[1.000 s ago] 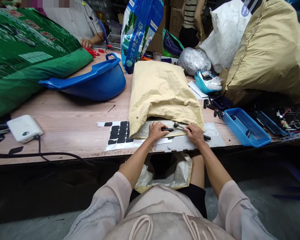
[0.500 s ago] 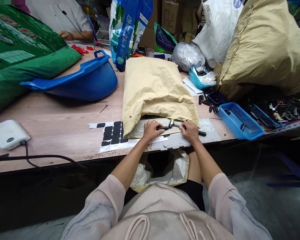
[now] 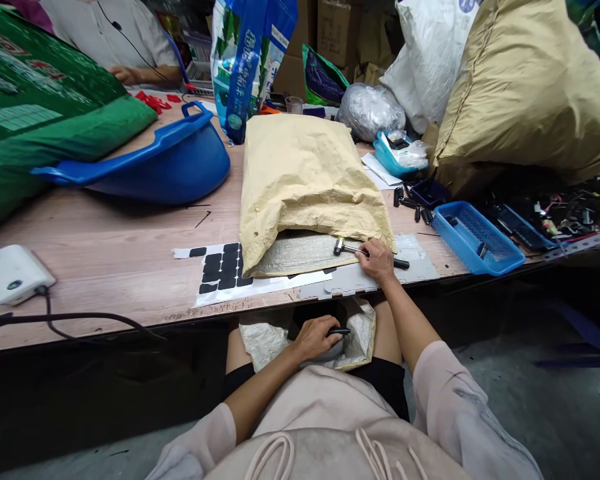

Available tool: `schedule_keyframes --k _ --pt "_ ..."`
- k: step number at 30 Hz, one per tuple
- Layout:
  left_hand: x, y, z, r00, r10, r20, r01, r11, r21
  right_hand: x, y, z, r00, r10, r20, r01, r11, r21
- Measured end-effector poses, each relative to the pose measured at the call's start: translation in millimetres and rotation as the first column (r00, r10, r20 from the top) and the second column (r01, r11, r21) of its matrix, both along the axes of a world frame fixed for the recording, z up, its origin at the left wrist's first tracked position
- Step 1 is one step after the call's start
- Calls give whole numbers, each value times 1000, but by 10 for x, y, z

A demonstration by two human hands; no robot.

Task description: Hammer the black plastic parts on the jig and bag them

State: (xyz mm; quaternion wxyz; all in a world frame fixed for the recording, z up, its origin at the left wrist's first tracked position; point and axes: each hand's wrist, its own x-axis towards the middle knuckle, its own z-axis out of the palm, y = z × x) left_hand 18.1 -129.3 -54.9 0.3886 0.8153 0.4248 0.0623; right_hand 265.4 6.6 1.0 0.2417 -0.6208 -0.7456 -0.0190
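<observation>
My right hand (image 3: 377, 259) is closed around a small hammer (image 3: 339, 246) with a metal shaft and black grip. Its head points left, over the silvery lining at the mouth of a tan bag (image 3: 310, 167) lying on the table. Below the table edge, my left hand (image 3: 316, 338) grips a slim black rod-like piece (image 3: 341, 331), whose exact kind I cannot make out. That hand is above an open silver-lined bag (image 3: 363, 333) on my lap. Under the tan bag's mouth are a grey board (image 3: 350, 283) and a white sheet with black stickers (image 3: 223, 270).
A blue basin (image 3: 170, 167) and a white box with a cable (image 3: 14, 275) are on the left. Rightward sit a blue plastic basket (image 3: 480, 240), several small black parts (image 3: 407, 201) and stuffed sacks (image 3: 525, 93). Another person's arm (image 3: 145, 75) rests at the far left.
My left hand has left the table and come down over the lap bag, carrying the black piece. My right hand stays in place with the hammer.
</observation>
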Motion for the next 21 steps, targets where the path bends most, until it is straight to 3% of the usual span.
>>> schedule_keyframes --k 4,7,11,13,15,17,19,21 --pt "19 51 -255 978 102 -184 -129 981 -142 -9 -5 17 1000 -18 4 18 1000 -17" --pt "1 79 -198 976 92 -199 -124 980 -158 -11 -6 21 1000 -15 10 15 1000 -17" --pt "-62 186 207 997 -31 -67 22 991 -136 -11 -8 13 1000 -9 12 9 1000 0" --pt "-119 351 471 998 -21 57 28 992 -122 -14 -10 12 1000 -9 17 9 1000 0" --pt "-189 606 713 983 68 171 -54 995 -86 -19 -12 15 1000 -13 24 14 1000 -9" --pt "-260 918 904 954 229 192 -235 972 9 -25 -15 21 999 -21 31 21 1000 -22" --pt "-316 1235 1033 897 432 95 -442 885 146 -28 -16 25 999 -23 33 24 999 -33" --pt "-349 1504 1104 821 571 -10 -548 794 264 -28 -16 23 999 -20 26 21 999 -34"
